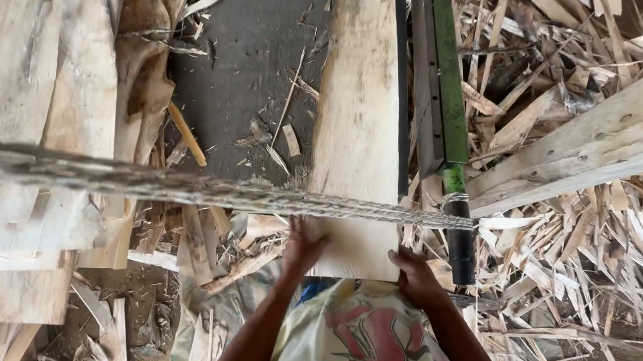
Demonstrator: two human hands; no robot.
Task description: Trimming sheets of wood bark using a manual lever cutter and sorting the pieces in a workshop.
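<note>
Fingers of my left hand and right hand clamp plank end; step: feeding lengthwise; next needs steady push along green rail.

One camera only, worn on the person's head, looking almost straight down over the chest at the two hands — left hand, right hand — which sit close below the lens in the lower middle. The plank runs up the frame away from the wearer, with the scrap-strewn ground farther beneath.
</note>
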